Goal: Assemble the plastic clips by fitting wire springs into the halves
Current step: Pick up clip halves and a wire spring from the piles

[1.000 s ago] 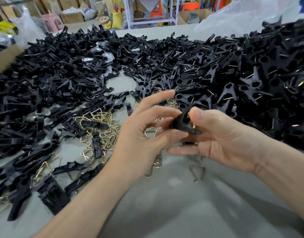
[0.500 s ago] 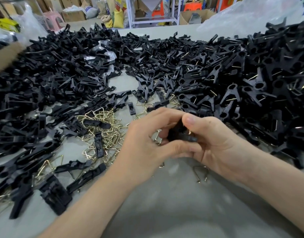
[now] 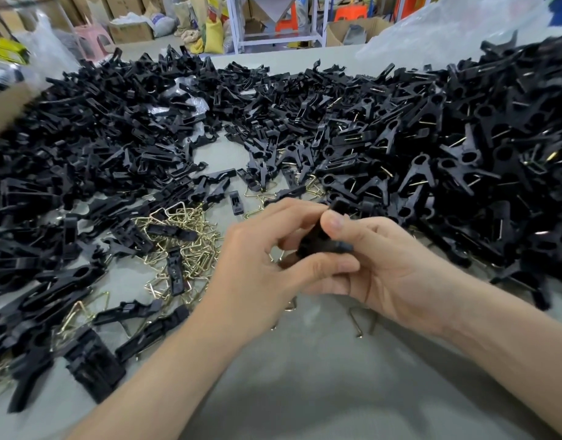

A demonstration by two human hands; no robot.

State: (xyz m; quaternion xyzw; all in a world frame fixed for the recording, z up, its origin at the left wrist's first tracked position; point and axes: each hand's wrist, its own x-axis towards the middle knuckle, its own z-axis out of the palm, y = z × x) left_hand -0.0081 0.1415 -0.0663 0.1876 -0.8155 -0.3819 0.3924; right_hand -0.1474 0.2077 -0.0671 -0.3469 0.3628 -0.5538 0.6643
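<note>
From the head camera, both hands meet over the grey table (image 3: 305, 392), just right of the heap of wire springs (image 3: 178, 246), with one black clip (image 3: 321, 242) caught between them. The left hand (image 3: 267, 258) is curled tight, its thumb pushed up under the clip and its fingers folded over the top. A second ago those fingers were spread, with the forefinger stretched out. The right hand (image 3: 394, 271) grips the clip from the other side, thumb pressed on its upper end. So the move has gone from lining the parts up to squeezing them together, probably seating a spring, though the fingers hide any wire in the clip. Left of and beyond the heap lie the loose halves (image 3: 82, 154); far to its right sit finished clips (image 3: 464, 160) with wire showing. A single spring (image 3: 362, 322) lies on the table right of the heap, under the right hand.
</note>
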